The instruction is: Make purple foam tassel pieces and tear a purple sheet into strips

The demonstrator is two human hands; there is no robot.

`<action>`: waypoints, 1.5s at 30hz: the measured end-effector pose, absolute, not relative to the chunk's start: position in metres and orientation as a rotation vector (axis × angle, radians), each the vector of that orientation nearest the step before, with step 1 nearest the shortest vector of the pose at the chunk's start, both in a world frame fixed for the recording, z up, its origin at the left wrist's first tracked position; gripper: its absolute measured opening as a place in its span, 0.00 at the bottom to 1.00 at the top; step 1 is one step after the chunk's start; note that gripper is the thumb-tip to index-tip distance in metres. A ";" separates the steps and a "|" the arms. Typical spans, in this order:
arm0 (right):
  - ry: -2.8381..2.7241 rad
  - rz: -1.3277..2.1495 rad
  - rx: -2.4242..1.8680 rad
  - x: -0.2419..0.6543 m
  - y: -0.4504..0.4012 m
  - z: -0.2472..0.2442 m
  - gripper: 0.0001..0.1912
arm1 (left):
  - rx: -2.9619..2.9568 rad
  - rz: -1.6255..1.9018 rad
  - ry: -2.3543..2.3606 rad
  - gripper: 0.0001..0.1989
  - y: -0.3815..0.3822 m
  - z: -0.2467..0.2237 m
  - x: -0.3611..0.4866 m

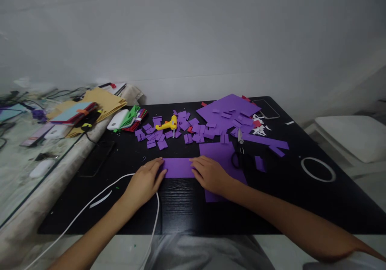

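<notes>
A purple paper strip (pixel 177 168) lies crosswise on the black table in front of me. My left hand (pixel 146 178) holds its left end, fingertips at the top corner and thumb at the lower one. Over its right end is my right hand (pixel 209 173), fingers bent and gripping the paper; that end is hidden beneath the hand. A larger purple sheet (pixel 215 149) extends under my right hand and wrist. Black-handled scissors (pixel 241 157) rest on the sheet's right side, with a small folded purple piece (pixel 259 164) beside them.
Behind my hands lie many small folded purple pieces (pixel 163 144), a yellow glue gun (pixel 167 124) and a big purple sheet (pixel 232 105). White paper scraps (pixel 259 130) and a ring of tape (pixel 318 169) are right. A white cable (pixel 99 193) passes under my left hand.
</notes>
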State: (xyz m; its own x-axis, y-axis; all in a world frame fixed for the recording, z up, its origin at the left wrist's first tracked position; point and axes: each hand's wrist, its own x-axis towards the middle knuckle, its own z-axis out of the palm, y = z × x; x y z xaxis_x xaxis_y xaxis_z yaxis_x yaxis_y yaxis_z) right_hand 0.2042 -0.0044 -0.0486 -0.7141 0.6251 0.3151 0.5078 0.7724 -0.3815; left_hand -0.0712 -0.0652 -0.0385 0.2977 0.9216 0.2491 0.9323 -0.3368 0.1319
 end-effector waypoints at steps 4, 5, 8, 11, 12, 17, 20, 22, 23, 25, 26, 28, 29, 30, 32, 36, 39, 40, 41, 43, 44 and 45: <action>-2.576 0.388 -0.883 0.204 -0.005 -0.043 0.06 | -2.441 -0.411 -1.819 0.22 -0.067 -0.037 -0.086; -2.596 0.386 -0.897 0.204 -0.005 -0.040 0.06 | -2.433 -0.399 -1.820 0.22 -0.066 -0.037 -0.086; -2.701 0.360 -0.951 0.197 -0.003 -0.028 0.07 | -2.406 -0.373 -1.812 0.21 -0.063 -0.035 -0.078; -2.819 0.300 -0.999 0.181 0.000 -0.017 0.09 | -2.368 -0.356 -1.791 0.21 -0.061 -0.036 -0.070; -2.847 0.275 -0.986 0.173 0.001 -0.015 0.10 | -2.357 -0.356 -1.784 0.20 -0.061 -0.036 -0.069; -2.876 0.196 -0.892 0.141 0.006 -0.017 0.11 | -2.362 -0.371 -1.777 0.21 -0.063 -0.038 -0.070; -2.869 0.183 -0.888 0.137 0.007 -0.020 0.10 | -2.357 -0.379 -1.785 0.21 -0.063 -0.038 -0.070; -2.861 0.203 -0.919 0.143 0.008 -0.021 0.10 | -2.354 -0.395 -1.795 0.20 -0.063 -0.038 -0.070; -2.856 0.217 -0.942 0.147 0.009 -0.021 0.09 | -2.355 -0.407 -1.799 0.20 -0.063 -0.038 -0.069; -2.833 0.245 -0.981 0.159 0.011 -0.021 0.09 | -2.359 -0.431 -1.807 0.20 -0.064 -0.038 -0.069; -2.820 0.263 -0.981 0.166 0.013 -0.021 0.09 | -2.359 -0.437 -1.809 0.20 -0.064 -0.039 -0.069; -2.788 0.302 -0.962 0.182 0.015 -0.022 0.09 | -2.355 -0.427 -1.809 0.20 -0.064 -0.039 -0.069; -2.770 0.313 -0.954 0.190 0.015 -0.023 0.10 | -2.350 -0.416 -1.809 0.20 -0.064 -0.039 -0.069; -2.756 0.321 -0.943 0.198 0.016 -0.024 0.10 | -2.347 -0.405 -1.810 0.20 -0.064 -0.040 -0.069; -2.722 0.321 -0.943 0.213 0.015 -0.028 0.13 | -2.346 -0.391 -1.812 0.20 -0.063 -0.040 -0.069; -2.659 0.309 -0.964 0.230 0.011 -0.035 0.16 | -2.376 -0.414 -1.815 0.20 -0.064 -0.042 -0.073; -2.620 0.297 -0.965 0.233 0.008 -0.039 0.17 | -2.397 -0.500 -1.804 0.22 -0.067 -0.046 -0.084; -2.609 0.293 -0.965 0.232 0.008 -0.040 0.17 | -2.392 -0.514 -1.795 0.22 -0.069 -0.048 -0.090; -2.599 0.287 -0.963 0.232 0.007 -0.041 0.17 | -2.379 -0.506 -1.787 0.22 -0.071 -0.049 -0.097; -2.584 0.277 -0.961 0.231 0.007 -0.042 0.16 | -2.350 -0.465 -1.792 0.22 -0.076 -0.052 -0.112; -2.578 0.275 -0.959 0.231 0.006 -0.043 0.17 | -2.333 -0.444 -1.802 0.21 -0.078 -0.052 -0.121; -2.575 0.275 -0.959 0.231 0.006 -0.043 0.17 | -2.319 -0.433 -1.815 0.21 -0.080 -0.053 -0.129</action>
